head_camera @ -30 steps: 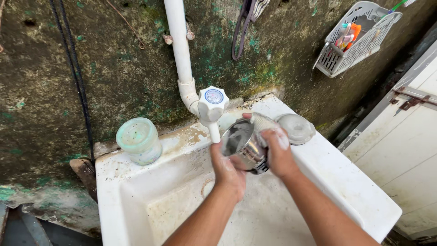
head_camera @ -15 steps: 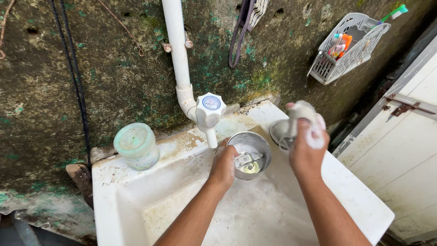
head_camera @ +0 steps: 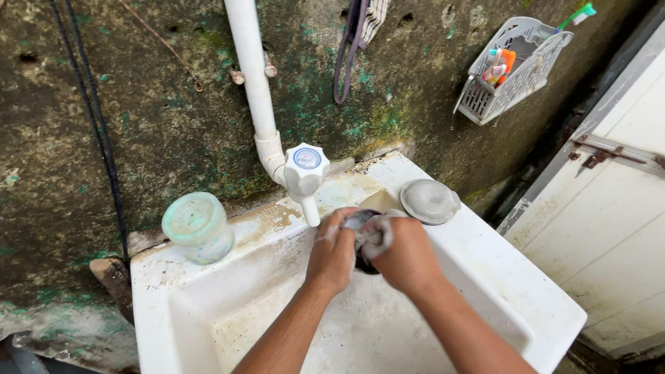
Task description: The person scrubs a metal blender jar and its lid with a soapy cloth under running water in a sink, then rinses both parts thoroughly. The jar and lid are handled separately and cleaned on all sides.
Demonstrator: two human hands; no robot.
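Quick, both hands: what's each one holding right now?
Left hand: closed on the small round metal cup.
Right hand: closed, pressing a soapy grey scrubber on it.

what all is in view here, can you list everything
sink: one, white and stained, below the wall
tap: one, white with a blue centre, on a white pipe against the wall
jar: one, pale green with lid, on the sink's left back rim
round lid: one, grey, on the sink's right back rim
metal cup: one, grey, mostly hidden between both hands under the tap
basket: one, white, hung on the wall upper right, holding toothbrushes
cables: black, down the wall at left
door: white, at right
left hand: soapy, gripping the cup
right hand: soapy, on the cup
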